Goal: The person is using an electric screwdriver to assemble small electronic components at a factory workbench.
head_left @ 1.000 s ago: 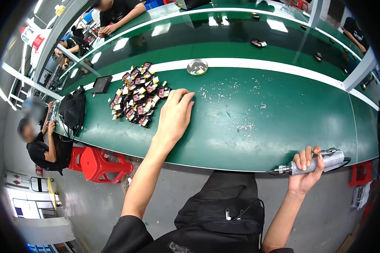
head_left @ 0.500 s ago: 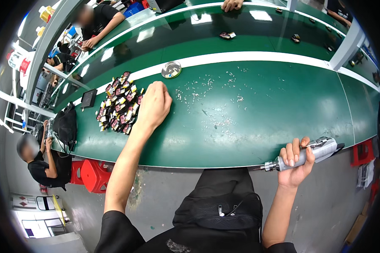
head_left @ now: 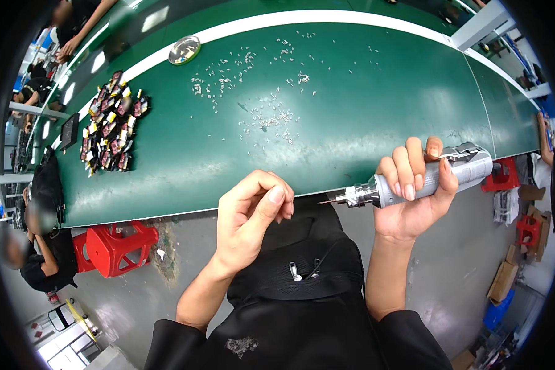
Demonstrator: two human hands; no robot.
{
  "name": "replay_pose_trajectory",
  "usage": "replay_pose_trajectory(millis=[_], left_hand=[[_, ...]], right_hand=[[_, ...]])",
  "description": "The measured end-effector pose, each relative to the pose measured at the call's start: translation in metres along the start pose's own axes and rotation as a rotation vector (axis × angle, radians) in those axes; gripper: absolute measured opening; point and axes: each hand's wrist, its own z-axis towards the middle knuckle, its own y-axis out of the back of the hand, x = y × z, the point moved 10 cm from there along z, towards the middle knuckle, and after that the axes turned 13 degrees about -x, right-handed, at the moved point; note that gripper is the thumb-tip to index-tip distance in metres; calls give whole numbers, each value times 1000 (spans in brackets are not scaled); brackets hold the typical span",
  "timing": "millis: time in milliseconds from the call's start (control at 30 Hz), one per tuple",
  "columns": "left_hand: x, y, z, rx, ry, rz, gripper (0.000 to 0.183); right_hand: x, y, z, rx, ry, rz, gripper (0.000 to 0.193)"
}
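Note:
My right hand [head_left: 416,191] is wrapped around a grey electric screwdriver [head_left: 467,169], whose thin bit points left, just off the table's near edge. Close to that bit, my left hand [head_left: 253,216] is closed in a pinch, thumb against the curled fingers. Whatever it may hold is too small or hidden to make out. Beyond both hands, many tiny silvery screw-like pieces [head_left: 271,117] lie scattered over the green table [head_left: 376,129]. At the left is a heap of small black parts [head_left: 110,132] with pink, white and yellow patches.
A round shallow dish [head_left: 184,50] with small pieces in it sits near the far white rail. A flat black tray [head_left: 69,131] lies left of the heap. A red stool [head_left: 114,250] stands below the table edge. Another person [head_left: 40,253] is at the left, and a metal post [head_left: 487,24] rises far right.
My left hand has come back from beside the heap to the near table edge, close to the screwdriver bit. The screwdriver stays in my right hand. The whole view has shifted.

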Motion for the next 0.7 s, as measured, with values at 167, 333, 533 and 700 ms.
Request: replay_pose_trajectory(millis=[167, 333, 533, 700], left_hand=[[23, -27, -23, 53, 197, -439, 19], [26, -34, -31, 56, 241, -608, 18], [25, -37, -32, 148, 285, -701, 17], [19, -32, -30, 128, 280, -507, 18]], right_hand=[[-3, -32, -19, 15, 28, -10, 17], [1, -36, -26, 43, 60, -39, 14], [0, -26, -29, -34, 48, 21, 20], [2, -26, -30, -2, 51, -5, 20]])
